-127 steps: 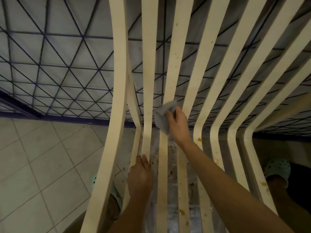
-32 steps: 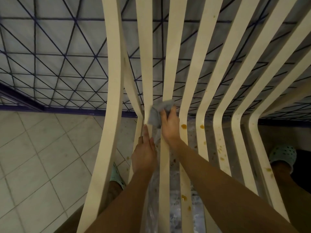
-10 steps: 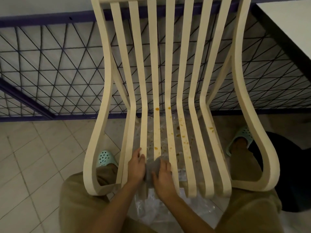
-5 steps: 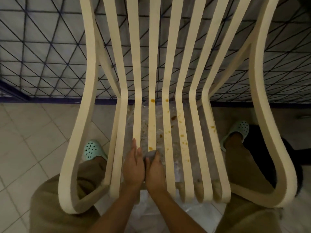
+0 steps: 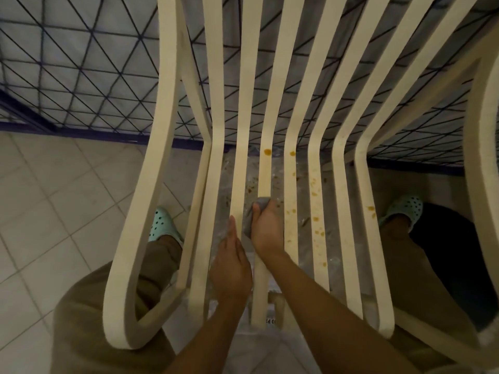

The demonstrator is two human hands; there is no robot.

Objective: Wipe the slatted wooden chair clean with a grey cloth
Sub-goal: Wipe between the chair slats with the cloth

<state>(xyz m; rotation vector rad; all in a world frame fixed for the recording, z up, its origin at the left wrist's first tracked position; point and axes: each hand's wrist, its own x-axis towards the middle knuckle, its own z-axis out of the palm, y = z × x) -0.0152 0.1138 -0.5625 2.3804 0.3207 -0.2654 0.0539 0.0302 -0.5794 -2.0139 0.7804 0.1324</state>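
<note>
Head view, looking down through the chair [image 5: 162, 130]. The right hand [image 5: 267, 228] is curled round the grey cloth [image 5: 255, 211], which is bunched on the middle seat slat [image 5: 264, 174] about halfway along the chair's seat. The left hand [image 5: 232, 268] lies flat with its fingers straight on the neighbouring slat [image 5: 237, 184], toward the chair's left arm; it looks like a brace and holds nothing.

Up ahead, at the chair's seat-to-back bend, an orange spot [image 5: 267, 151] sits on that same slat, and more stains [image 5: 314, 194] dot the slats toward the chair's right arm.

To do this stroke well, I'd wrap the cloth over the slat's edges, press firmly and run one long pass up to that spot. Then turn to a clean face, so the mark lifts rather than smears. The bracing hand is best kept clear of the cloth's path.
</note>
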